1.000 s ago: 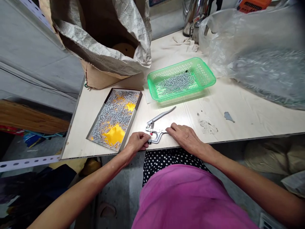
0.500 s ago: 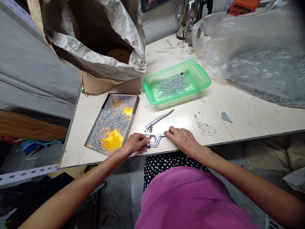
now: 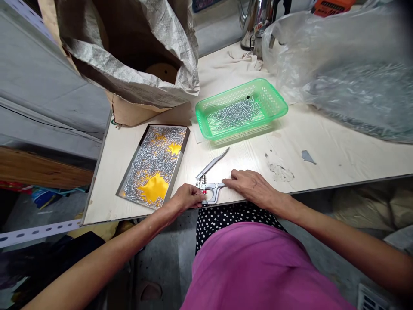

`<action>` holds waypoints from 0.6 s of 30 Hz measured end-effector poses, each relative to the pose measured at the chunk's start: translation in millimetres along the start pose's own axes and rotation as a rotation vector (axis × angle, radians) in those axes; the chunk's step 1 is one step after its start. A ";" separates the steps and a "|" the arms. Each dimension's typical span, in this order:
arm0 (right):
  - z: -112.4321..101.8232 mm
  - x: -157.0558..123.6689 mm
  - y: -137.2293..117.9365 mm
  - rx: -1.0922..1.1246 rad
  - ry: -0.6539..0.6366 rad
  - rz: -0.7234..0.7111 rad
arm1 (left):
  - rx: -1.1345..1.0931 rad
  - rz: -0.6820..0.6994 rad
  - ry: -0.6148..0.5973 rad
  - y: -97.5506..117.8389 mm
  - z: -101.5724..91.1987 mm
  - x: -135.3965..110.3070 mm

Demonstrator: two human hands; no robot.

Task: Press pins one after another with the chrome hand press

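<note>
The metal press pliers [image 3: 209, 181] lie flat at the near edge of the desk [image 3: 322, 146], at 6 o'clock on its top, with the jaw end toward the person and the upper handle opened wide, pointing to about 1 o'clock. The left hand [image 3: 185, 199] comes in from 7 o'clock, its fingertips drawn together at the jaw end of the pliers; whether they pinch a small part there is too small to tell. The right hand [image 3: 250, 185] lies palm down at 3 o'clock from the tool, fingers loosely together, their tips touching the lower handle.

At 10 o'clock from the pliers, near the left hand, a shallow metal tray [image 3: 153, 165] holds many small silvery pins over a yellow lining. At 12 to 1 o'clock, further back, a green plastic basket [image 3: 277, 101] holds more of the same pins. Beyond the tray, at 11 o'clock, stands an open woven sack [image 3: 135, 86] with a brown paper outer layer. At 2 o'clock a large clear plastic bag [image 3: 342, 77] lies on the desk, and behind the basket stands a steel kettle [image 3: 254, 21]. A cloth [image 3: 232, 64] covers the far part of the desk.
</note>
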State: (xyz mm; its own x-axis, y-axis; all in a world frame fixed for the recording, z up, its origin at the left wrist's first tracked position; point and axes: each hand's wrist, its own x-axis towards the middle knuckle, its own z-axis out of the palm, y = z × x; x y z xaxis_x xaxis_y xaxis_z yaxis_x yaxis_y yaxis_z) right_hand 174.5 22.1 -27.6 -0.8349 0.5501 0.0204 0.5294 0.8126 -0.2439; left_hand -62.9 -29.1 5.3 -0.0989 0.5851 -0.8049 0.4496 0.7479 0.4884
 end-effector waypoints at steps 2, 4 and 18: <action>-2.2 0.7 0.3 0.008 -0.010 -0.023 | 0.031 0.032 0.015 -2.7 1.4 -0.5; -4.9 1.1 -0.1 0.011 -0.029 -0.034 | 0.056 0.074 0.027 -6.3 2.7 -0.1; -19.9 35.6 33.9 -0.040 -0.045 -0.005 | 0.049 0.119 0.054 -13.8 5.1 2.4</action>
State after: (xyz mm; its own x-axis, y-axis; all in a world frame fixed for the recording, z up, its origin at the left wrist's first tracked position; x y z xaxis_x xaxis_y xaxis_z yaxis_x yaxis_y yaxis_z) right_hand 165.7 73.1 -15.9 -0.8429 0.5376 -0.0226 0.5302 0.8228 -0.2048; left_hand -64.8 -39.6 -5.0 -0.0894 0.6859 -0.7222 0.5039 0.6566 0.5612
